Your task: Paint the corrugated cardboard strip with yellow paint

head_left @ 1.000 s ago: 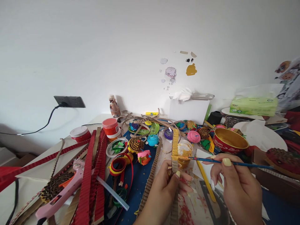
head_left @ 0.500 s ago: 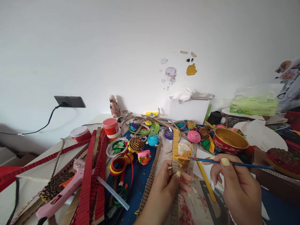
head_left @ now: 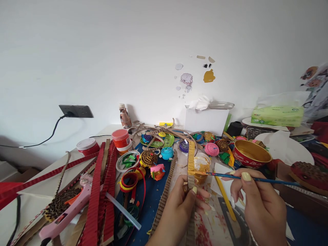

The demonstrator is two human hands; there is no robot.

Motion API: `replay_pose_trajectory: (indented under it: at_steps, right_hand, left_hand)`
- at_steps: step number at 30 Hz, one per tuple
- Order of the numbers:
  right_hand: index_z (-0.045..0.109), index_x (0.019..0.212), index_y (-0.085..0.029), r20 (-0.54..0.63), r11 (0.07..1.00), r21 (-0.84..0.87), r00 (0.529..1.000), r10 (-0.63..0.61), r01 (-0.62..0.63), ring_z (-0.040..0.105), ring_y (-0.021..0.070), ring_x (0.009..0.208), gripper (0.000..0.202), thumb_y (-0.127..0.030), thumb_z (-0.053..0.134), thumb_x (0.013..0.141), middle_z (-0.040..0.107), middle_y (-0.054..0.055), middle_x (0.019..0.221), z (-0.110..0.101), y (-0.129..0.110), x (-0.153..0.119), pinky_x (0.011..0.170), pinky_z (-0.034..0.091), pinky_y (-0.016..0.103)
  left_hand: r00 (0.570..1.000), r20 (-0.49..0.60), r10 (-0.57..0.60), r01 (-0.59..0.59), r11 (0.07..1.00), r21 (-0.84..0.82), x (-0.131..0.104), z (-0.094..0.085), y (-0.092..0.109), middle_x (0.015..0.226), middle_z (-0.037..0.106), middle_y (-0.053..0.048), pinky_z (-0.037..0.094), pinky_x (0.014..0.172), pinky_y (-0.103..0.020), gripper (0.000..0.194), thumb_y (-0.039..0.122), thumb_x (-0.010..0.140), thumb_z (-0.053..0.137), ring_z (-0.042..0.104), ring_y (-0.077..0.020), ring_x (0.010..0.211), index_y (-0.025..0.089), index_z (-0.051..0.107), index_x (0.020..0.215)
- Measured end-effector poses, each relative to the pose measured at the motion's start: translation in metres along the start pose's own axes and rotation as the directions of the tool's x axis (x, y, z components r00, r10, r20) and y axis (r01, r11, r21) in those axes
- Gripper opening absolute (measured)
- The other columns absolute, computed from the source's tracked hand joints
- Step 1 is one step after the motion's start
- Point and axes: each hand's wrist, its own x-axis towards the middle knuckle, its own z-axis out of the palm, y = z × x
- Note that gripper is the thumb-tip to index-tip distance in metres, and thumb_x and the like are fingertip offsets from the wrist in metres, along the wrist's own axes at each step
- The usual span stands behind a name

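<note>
My left hand (head_left: 180,205) pinches a corrugated cardboard strip (head_left: 191,159) between thumb and fingers and holds it upright. Above the fingers the strip is yellow; lower down it is bare brown. In my right hand (head_left: 258,201) is a thin blue paintbrush (head_left: 271,180), lying nearly level, with its orange-yellow tip pointing left at the strip's right edge. Whether the bristles touch the strip cannot be told. Just behind the tip stands a paint tub (head_left: 202,164) with yellow paint on its rim and inside.
Red corrugated strips (head_left: 93,198) and a pink glue gun (head_left: 69,212) lie on the left. Red paint jars (head_left: 121,139), small coiled ornaments (head_left: 167,153) and a gold-lined red tin (head_left: 252,153) stand farther back. A yellow stick (head_left: 225,198) lies between the hands.
The strip's painted upper part and the brush tip have shifted very slightly. Both hands keep nearly the same position and the same hold.
</note>
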Motion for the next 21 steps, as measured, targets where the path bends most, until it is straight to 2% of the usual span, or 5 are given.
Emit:
replay_pose_trajectory:
  at_steps: [3,14,21]
  right_hand:
    - [0.056,0.088,-0.022,0.023,1.000,-0.011,1.000,0.004,-0.003,0.045,0.0076,0.045,0.018,-0.031,0.042,0.093,0.049,-0.007,0.047,-0.0002,0.0006,0.0002,0.053,0.039,0.021]
    - [0.056,0.085,-0.022,-0.119,0.994,0.036,0.987,0.105,-0.102,0.047,0.0086,0.047,0.020,-0.038,0.046,0.091,0.046,-0.007,0.045,0.0035,-0.0034,0.0012,0.061,0.042,0.023]
    - [0.055,0.082,-0.022,-0.160,0.989,0.085,0.978,0.136,-0.123,0.048,0.0102,0.047,0.020,-0.039,0.048,0.089,0.047,-0.007,0.044,0.0028,-0.0060,0.0023,0.058,0.042,0.025]
  left_hand:
    - [1.000,0.003,0.006,-0.006,1.000,-0.010,-0.0005,-0.0010,-0.0001,0.090,0.070,-0.005,0.043,0.059,-0.024,0.011,0.025,0.086,0.051,0.065,-0.0119,0.062,0.018,0.049,0.094]
    - [1.000,0.005,0.016,-0.016,0.999,-0.028,-0.0005,-0.0031,-0.0006,0.088,0.070,-0.003,0.043,0.060,-0.024,0.007,0.023,0.087,0.051,0.066,-0.0119,0.064,0.019,0.049,0.091]
    - [1.000,0.004,0.016,-0.016,1.000,-0.020,0.0011,-0.0029,-0.0015,0.089,0.070,-0.003,0.043,0.060,-0.024,0.007,0.023,0.087,0.050,0.066,-0.0120,0.064,0.018,0.049,0.093]
